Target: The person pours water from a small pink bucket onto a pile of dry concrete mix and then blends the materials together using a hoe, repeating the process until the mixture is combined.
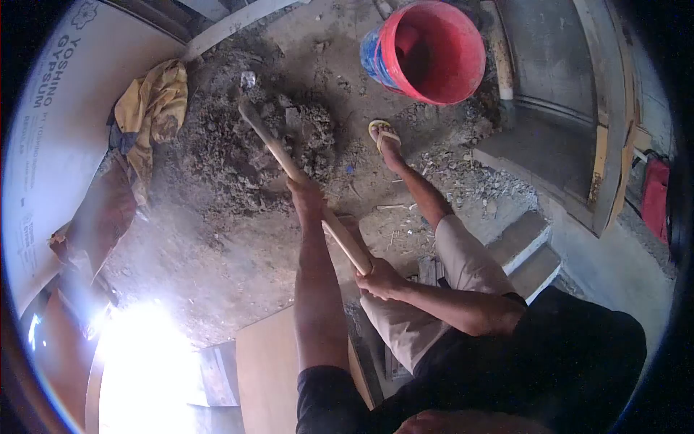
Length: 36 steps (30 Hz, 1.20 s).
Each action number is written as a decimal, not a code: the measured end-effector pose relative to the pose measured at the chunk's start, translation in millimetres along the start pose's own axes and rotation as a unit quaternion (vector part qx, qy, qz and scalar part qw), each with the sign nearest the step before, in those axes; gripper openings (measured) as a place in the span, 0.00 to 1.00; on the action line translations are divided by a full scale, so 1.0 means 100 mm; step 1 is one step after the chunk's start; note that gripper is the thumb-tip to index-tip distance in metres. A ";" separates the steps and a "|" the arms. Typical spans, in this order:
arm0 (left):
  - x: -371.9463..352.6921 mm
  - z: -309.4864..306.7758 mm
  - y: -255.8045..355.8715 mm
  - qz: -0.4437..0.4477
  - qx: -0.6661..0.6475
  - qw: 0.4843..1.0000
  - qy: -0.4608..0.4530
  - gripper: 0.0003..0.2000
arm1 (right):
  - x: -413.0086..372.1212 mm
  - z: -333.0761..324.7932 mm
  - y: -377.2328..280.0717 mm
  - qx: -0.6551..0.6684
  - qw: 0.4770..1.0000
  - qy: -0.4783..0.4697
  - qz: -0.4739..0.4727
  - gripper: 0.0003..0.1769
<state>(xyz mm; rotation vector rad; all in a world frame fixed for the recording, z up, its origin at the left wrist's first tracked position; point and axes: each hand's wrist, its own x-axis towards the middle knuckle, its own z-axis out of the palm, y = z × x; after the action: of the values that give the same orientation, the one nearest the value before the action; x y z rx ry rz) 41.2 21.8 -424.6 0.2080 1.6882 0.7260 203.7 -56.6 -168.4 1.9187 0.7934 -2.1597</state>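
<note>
A long wooden tool handle [275, 150] slants across the middle of the head view, its far end reaching over a heap of dark, lumpy soil [217, 163]. The tool's head is not clearly visible among the dirt, so I cannot tell its kind. My left hand [307, 199] is wrapped round the middle of the handle. Lower down, near the butt end, my right hand [383, 279] grips the same handle. A small shiny piece [248, 79] lies on the soil just beyond the tool's far end.
A red bucket [468, 50] stands at the top, near my sandalled foot [384, 136]. Yellow crumpled sheeting [163, 98] lies by a gypsum board [54, 137] on the left. Concrete steps [522, 242] rise on the right. Bright light glares at the lower left.
</note>
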 end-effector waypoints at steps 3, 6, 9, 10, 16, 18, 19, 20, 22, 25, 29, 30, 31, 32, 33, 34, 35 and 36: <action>-0.48 0.13 0.63 -0.033 0.152 0.984 0.087 0.25 | 0.04 0.02 0.10 0.021 0.996 -0.039 0.080 0.14; -0.53 -0.04 0.51 -0.089 0.083 0.990 0.068 0.21 | -0.02 0.14 0.35 -0.097 0.992 0.014 -0.076 0.24; -0.92 -0.16 0.44 -0.055 -0.040 0.997 0.043 0.18 | -0.23 0.15 0.47 -0.096 0.988 0.021 -0.115 0.32; -1.00 -0.16 0.36 -0.044 -0.056 0.996 0.049 0.17 | -0.37 0.11 0.28 -0.043 0.994 0.014 -0.102 0.34; -1.40 -0.11 0.16 -0.044 -0.159 0.982 0.090 0.12 | -0.48 -0.22 0.82 -0.193 0.977 -0.034 -0.080 0.27; -1.52 -0.06 0.14 -0.019 -0.221 0.971 0.090 0.11 | -0.52 -0.33 0.91 -0.247 0.965 -0.023 -0.085 0.25; -1.56 -0.09 0.14 -0.014 -0.181 0.980 0.079 0.11 | -0.53 -0.37 0.96 -0.247 0.965 -0.025 -0.089 0.24; -1.59 -0.10 0.16 -0.008 -0.141 0.988 0.069 0.11 | -0.53 -0.42 1.00 -0.247 0.964 -0.027 -0.094 0.24; -1.67 -0.12 0.17 -0.013 -0.112 0.991 0.076 0.11 | -0.52 -0.48 1.10 -0.283 0.953 -0.029 -0.109 0.24; -1.73 -0.07 0.24 -0.034 -0.138 0.984 0.110 0.12 | -0.52 -0.53 1.14 -0.269 0.956 -0.034 -0.116 0.24; -1.81 -0.20 0.10 -0.010 -0.179 0.981 0.069 0.12 | -0.47 -0.57 1.19 -0.303 0.948 -0.042 -0.086 0.23; -1.84 -0.23 0.06 0.003 -0.198 0.979 0.042 0.13 | -0.48 -0.55 1.22 -0.303 0.948 -0.033 -0.090 0.23; -1.87 -0.21 0.01 0.003 -0.204 0.978 0.051 0.13 | -0.50 -0.54 1.27 -0.302 0.948 -0.025 -0.094 0.23; -1.97 -0.18 0.17 0.003 -0.208 0.976 0.063 0.14 | -0.53 -0.54 1.29 -0.305 0.947 -0.027 -0.102 0.23; -2.04 -0.18 0.23 0.004 -0.211 0.974 0.078 0.15 | -0.54 -0.57 1.26 -0.307 0.945 -0.032 -0.113 0.22; -2.07 -0.20 0.26 0.001 -0.229 0.970 0.076 0.18 | -0.51 -0.59 1.21 -0.310 0.942 -0.036 -0.126 0.22; -2.10 -0.22 0.26 -0.001 -0.247 0.966 0.075 0.20 | -0.50 -0.61 1.21 -0.307 0.942 -0.038 -0.132 0.22; -2.14 -0.24 0.27 -0.003 -0.266 0.961 0.075 0.23 | -0.49 -0.63 1.21 -0.306 0.941 -0.042 -0.138 0.22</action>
<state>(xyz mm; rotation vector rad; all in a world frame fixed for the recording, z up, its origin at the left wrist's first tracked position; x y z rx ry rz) 68.0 -74.1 -232.0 -0.2365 1.5686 1.1839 321.2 -140.9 -158.6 1.4507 1.5683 -1.7907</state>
